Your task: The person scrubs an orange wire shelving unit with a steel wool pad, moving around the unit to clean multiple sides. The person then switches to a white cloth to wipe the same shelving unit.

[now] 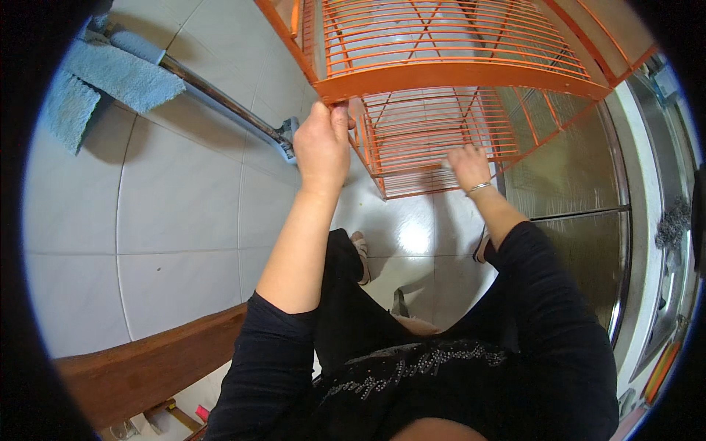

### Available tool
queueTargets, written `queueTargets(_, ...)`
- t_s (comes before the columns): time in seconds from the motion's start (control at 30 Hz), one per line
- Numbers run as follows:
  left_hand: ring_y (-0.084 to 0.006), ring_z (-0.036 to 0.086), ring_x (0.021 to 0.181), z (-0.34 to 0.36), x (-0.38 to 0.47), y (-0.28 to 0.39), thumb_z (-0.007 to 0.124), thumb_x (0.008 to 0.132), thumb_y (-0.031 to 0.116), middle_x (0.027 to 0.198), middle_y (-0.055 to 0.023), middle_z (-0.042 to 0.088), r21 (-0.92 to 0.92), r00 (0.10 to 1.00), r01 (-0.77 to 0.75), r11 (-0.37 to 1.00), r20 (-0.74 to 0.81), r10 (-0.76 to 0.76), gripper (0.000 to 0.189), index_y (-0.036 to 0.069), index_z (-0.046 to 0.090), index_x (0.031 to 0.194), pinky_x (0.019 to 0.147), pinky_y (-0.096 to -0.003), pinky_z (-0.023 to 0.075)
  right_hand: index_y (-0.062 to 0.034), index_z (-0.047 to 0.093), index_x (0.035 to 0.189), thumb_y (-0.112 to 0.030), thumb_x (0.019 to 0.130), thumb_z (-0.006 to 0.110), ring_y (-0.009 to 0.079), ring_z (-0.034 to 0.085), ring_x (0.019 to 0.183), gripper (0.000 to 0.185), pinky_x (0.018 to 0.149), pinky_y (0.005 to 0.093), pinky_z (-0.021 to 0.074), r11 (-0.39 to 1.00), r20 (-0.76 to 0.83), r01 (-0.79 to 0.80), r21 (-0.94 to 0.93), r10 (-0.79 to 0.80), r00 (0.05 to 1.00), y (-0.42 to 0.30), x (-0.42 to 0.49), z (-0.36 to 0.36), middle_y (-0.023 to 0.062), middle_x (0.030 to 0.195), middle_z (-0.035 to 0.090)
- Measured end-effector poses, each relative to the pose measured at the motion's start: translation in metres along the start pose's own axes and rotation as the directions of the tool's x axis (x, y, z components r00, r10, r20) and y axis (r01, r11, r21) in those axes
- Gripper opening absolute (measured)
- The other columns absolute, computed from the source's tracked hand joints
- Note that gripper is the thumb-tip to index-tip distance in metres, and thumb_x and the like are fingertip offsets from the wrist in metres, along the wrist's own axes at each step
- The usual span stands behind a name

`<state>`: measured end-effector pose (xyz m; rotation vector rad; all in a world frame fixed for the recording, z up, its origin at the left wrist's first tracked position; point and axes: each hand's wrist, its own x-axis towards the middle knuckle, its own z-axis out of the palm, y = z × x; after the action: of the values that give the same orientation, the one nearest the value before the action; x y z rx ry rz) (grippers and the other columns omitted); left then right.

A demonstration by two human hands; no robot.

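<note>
An orange metal wire rack (463, 77) with stacked shelves stands in front of me. My left hand (322, 138) grips its frame just below the near left corner of the upper shelf, thumb uppermost. Lower down, my right hand (469, 168) reaches to the front edge of a lower wire shelf (424, 132), its fingers bent over the bars. Something small and pale shows by its fingertips; whether it is a cloth or a fingertip I cannot tell. A thin bracelet (479, 187) circles the right wrist.
A mop with a light blue pad (121, 74) and metal pole (220, 96) leans against the tiled wall (182, 198) at left. Brown-tinted glossy cabinet doors (568, 160) stand at right under a counter holding a steel scouring pad (673, 223). A wooden board (154, 358) lies lower left.
</note>
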<state>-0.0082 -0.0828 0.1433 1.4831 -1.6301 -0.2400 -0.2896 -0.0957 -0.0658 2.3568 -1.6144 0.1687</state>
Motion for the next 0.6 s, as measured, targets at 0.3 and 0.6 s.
queueTargets(0.3, -0.0184, 0.065, 0.063, 0.000, -0.001, 0.005, 0.049, 0.094, 0.018, 0.069, -0.0097, 0.063, -0.041, 0.999, 0.039, 0.998, 0.016, -0.038, 0.019, 0.001, 0.057, 0.095, 0.059, -0.0304, 0.0499, -0.0125, 0.060, 0.099, -0.020, 0.080, 0.055, 0.0279, 0.054, 0.097, 0.021, 0.082, 0.0417, 0.0429, 0.928, -0.029, -0.352, 0.126, 0.358, 0.933, 0.081, -0.034, -0.012, 0.0087, 0.095, 0.060)
queueTargets(0.6, -0.0209, 0.065, 0.064, -0.019, -0.007, -0.019, 0.049, 0.093, 0.019, 0.070, -0.0103, 0.065, 0.106, 1.000, -0.009, 0.994, 0.006, 0.008, 0.019, 0.001, 0.057, 0.094, 0.060, -0.0332, 0.0496, -0.0092, 0.057, 0.096, -0.027, 0.084, 0.050, 0.0217, 0.053, 0.056, 0.022, 0.050, 0.0356, 0.0506, -0.584, 0.780, -0.537, 0.609, 0.564, 0.272, -0.103, 0.029, 0.044, 0.0072, 0.075, 0.057)
